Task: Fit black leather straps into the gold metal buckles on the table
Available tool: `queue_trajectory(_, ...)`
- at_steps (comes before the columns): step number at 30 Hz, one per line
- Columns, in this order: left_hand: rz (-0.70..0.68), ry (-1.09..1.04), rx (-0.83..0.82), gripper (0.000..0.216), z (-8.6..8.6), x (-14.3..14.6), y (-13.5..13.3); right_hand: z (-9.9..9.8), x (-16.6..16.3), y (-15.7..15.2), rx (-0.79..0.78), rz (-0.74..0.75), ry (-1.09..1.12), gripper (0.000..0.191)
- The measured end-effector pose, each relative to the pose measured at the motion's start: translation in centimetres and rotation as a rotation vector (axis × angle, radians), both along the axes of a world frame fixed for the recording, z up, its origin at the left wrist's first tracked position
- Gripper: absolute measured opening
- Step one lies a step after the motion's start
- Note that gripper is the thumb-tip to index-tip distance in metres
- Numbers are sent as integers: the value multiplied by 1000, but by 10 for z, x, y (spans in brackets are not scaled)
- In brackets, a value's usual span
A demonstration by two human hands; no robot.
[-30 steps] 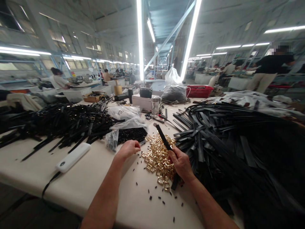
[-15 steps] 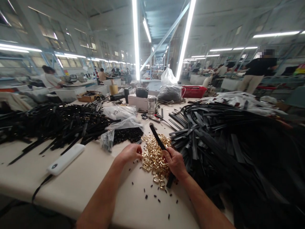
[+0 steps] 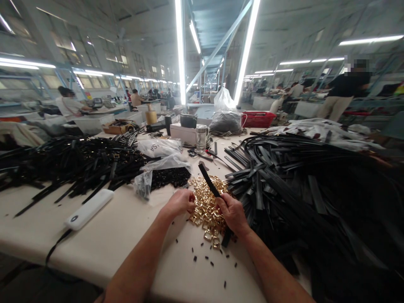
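Note:
My right hand (image 3: 232, 213) is closed round a narrow black strap (image 3: 208, 180) that sticks up and away over a heap of gold metal buckles (image 3: 206, 206). My left hand (image 3: 180, 202) rests at the left edge of that heap with its fingers curled in a pinch; what it pinches is too small to make out. Small black bits (image 3: 208, 257) lie scattered on the white table (image 3: 120, 235) in front of both hands.
A large pile of black straps (image 3: 299, 181) fills the right side. Another dark pile of straps (image 3: 72, 162) lies at the left, with a white power bank (image 3: 89, 209) on a cable. A clear bag of black parts (image 3: 167, 174) and a jar (image 3: 201, 138) stand behind. People work at tables further off.
My left hand has moved right from the table surface to the edge of the buckle heap. My right hand keeps its hold on the strap.

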State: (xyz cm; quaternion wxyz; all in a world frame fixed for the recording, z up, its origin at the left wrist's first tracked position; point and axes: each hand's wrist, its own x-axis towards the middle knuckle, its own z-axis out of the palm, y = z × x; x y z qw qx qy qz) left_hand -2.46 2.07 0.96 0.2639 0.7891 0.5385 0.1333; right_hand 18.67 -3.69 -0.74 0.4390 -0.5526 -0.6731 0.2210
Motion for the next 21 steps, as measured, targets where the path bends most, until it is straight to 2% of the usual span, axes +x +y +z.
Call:
queue_trajectory(4, 7, 4, 18, 20, 1, 1, -1, -1, 1, 0, 11, 2, -7, 31)
queue_trajectory(11, 106, -28, 77, 21, 2, 1, 4, -2, 0, 0, 11, 8, 7, 30)
queue_trajectory(13, 132, -164, 56, 21, -1, 3, 5, -1, 0, 0, 13, 1, 24, 30)
queue_trajectory(18, 180, -710, -64, 37, -5, 12, 6, 4, -3, -2, -2, 19, 154, 33)
queue_trajectory(21, 192, -880, -145, 38, -2, 18, 4, 7, -5, -3, -27, 28, 247, 35)
